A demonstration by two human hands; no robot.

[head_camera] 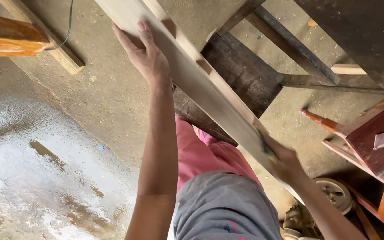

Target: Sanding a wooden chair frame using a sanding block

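While the head cam looked straight down, a long pale wooden board [210, 89] ran diagonally across the view, from top centre down toward lower right. Left hand [145, 53] lay flat on the board's upper part, fingers stretched out & close together, palm pressing the surface w/ no pinch or wrap. Right hand [285, 162] sat at the board's lower end, blurred, fingers curled over a small dark yellowish pad [267, 151] held against the wood; couldn't tell exactly what the pad was. Board had a narrow raised strip w/ small notches along its right edge.

Under the board stood a dark, worn wooden bench [245, 75], its top partly covered by the board, w/ grey crossbars [298, 49] running off to the right. Person's pink trousers [201, 153] & grey shirt [223, 209] showed between the arms. Right side: a reddish-brown varnished furniture piece [378, 138] w/ a turned leg, well apart from the board. Lower right, near the right forearm, a dusty machine part w/ a round wheel [334, 193]. Top left: an orange-brown timber beam [5, 40] and a pale plank [63, 58] on the dusty concrete floor [103, 102], w/ a thin cable [70, 22] beside it. Wet patch [36, 178] on the floor lower left.
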